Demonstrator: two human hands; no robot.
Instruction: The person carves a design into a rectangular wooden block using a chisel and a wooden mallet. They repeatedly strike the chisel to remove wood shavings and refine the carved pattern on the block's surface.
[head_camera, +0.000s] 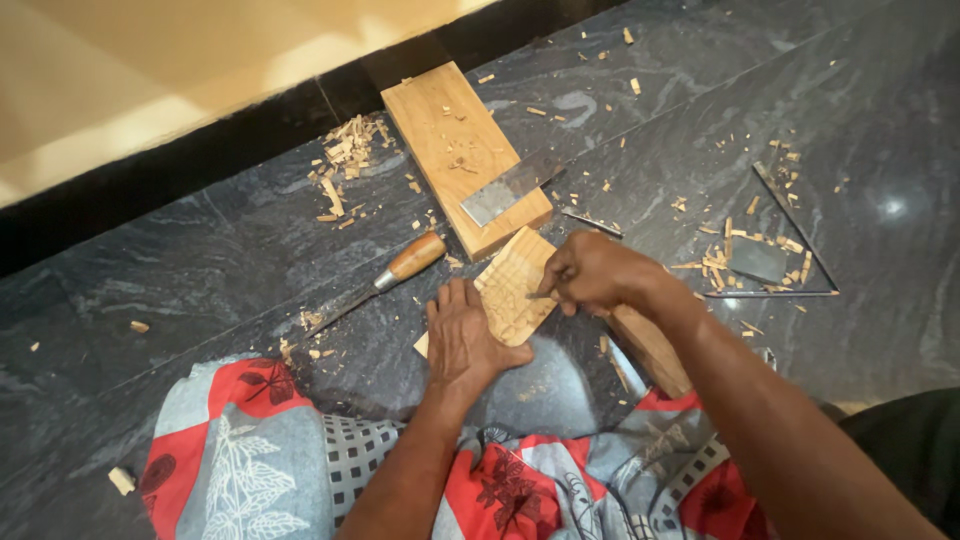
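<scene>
Head view looks down on a person seated on a dark stone floor (200, 270), legs covered by a red, grey and white patterned cloth (260, 450). Left hand (465, 340) lies flat, palm down, fingers stretched out and close together, pressing on the near left edge of a small carved wooden panel (515, 285); it grips nothing, only bears down. Right hand (595, 272) is curled tight, fingers bunched around a thin tool whose tip meets the panel's surface just past the left fingertips; the tool itself is mostly hidden inside the fist, so its kind cannot be told. The panel rests on the floor between the two hands, tilted on a diagonal, with incised lines showing on its pale face.

Just beyond the right knuckles lies a larger wooden plank (450, 140), with a flat metal blade (510, 188) resting across its near end. To the left of the left fingertips, a chisel with a rounded wooden handle (415, 258) lies on the floor, its steel shaft pointing toward the cloth. Under the right wrist a second strip of wood (650, 345) runs toward the lap. Well to the right of the right hand sits a metal try square (795, 250) amid wood chips (345, 150), which are also scattered beside the plank.
</scene>
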